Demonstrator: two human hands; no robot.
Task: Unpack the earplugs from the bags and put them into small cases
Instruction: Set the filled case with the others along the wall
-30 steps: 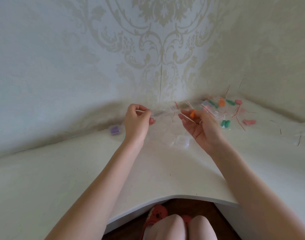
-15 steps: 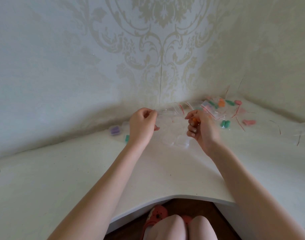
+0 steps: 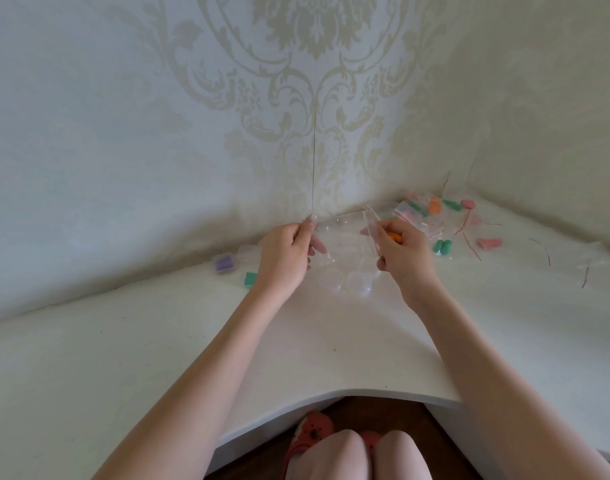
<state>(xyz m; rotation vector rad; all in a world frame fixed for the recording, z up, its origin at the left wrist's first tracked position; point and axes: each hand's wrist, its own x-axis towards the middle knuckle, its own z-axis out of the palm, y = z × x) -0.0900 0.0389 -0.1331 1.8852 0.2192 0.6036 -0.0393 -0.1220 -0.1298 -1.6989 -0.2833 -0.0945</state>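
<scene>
Two hands work close together above the corner of the white desk [image 3: 296, 341]. The left hand [image 3: 286, 254] pinches one edge of a clear plastic bag [image 3: 345, 233] between thumb and fingers, and the right hand [image 3: 402, 252] grips the opposite edge, where the bag's red seal line shows, so that the film is stretched between them. The right hand's fingers are also curled round something orange [image 3: 394, 237], by its colour probably an earplug; whether it is already out of the bag or held through the film cannot be told. My reading is that this is the unpacking step: a bag is being pulled open or emptied. The next move would call for freeing the earplug and lowering it into one of the clear small cases [image 3: 357, 284] lying on the desk just below the hands, which needs one hand let go of the bag. Left of the hands lie a case with purple earplugs [image 3: 223, 263] and a green earplug [image 3: 251, 279]. To the right, toward the wall corner, is a heap of bags with green earplugs [image 3: 443, 246], pink earplugs [image 3: 489, 243] and an orange pair [image 3: 434, 206], so much of the task seems left.
</scene>
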